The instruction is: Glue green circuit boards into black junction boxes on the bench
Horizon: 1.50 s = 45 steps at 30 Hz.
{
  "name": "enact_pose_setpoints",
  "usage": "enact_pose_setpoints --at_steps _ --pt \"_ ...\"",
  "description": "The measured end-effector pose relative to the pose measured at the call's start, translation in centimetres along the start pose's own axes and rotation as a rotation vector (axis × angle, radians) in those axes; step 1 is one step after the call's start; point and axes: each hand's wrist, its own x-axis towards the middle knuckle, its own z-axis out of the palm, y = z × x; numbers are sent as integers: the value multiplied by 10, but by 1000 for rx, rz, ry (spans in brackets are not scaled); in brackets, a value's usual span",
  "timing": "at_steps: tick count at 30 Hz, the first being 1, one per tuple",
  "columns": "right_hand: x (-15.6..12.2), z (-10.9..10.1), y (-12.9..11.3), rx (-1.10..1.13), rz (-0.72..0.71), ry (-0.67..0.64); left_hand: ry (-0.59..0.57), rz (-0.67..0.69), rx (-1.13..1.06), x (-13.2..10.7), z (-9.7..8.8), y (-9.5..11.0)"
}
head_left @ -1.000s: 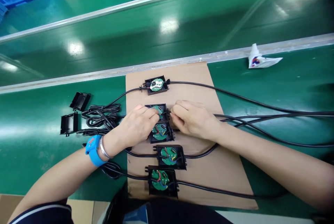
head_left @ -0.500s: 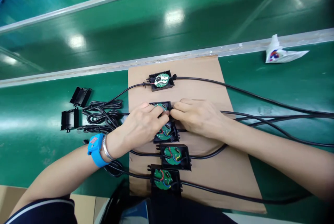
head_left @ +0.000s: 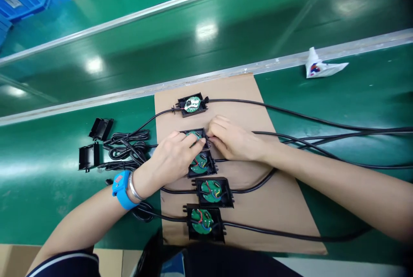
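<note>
My left hand (head_left: 174, 154) is closed over a small black plastic housing (head_left: 204, 132), its fingers at the left and front sides. A green circuit board (head_left: 195, 134) sits in that housing, partly covered by the fingers. At the housing's right end my right hand (head_left: 230, 139) pinches the black cable (head_left: 266, 133) where it enters; the fingers hide the exact grip. Just below is another open housing (head_left: 211, 169) with a green board and coloured wires. Two more wired housings, the upper one (head_left: 229, 199) and the lower one (head_left: 220, 233), lie nearer to me.
A farther housing (head_left: 192, 113) holds a board with white material on it. All lie on a cardboard sheet (head_left: 274, 225). To the left are coiled cables (head_left: 129, 152) and two black covers, one farther (head_left: 100, 129), one nearer (head_left: 88, 157). A white packet (head_left: 322, 69) lies at right.
The view has shifted a little, showing more of the blue crates. My right hand's fingers have rolled slightly at the housing's right end; my left hand stays on the housing.
</note>
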Motion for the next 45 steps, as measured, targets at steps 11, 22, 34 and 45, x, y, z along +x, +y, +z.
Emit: enact_pose_setpoints --at_steps 11,22,34,45 --pt "4 -6 1 73 5 -38 -10 -51 -10 7 -4 5" --pt "11 -10 -6 243 275 -48 10 -106 72 6 4 16" --pt "32 -38 32 57 236 92 78 -428 -117 11 -20 -55" --pt "39 -53 27 -68 216 66 49 -616 -437 6 -19 -85"
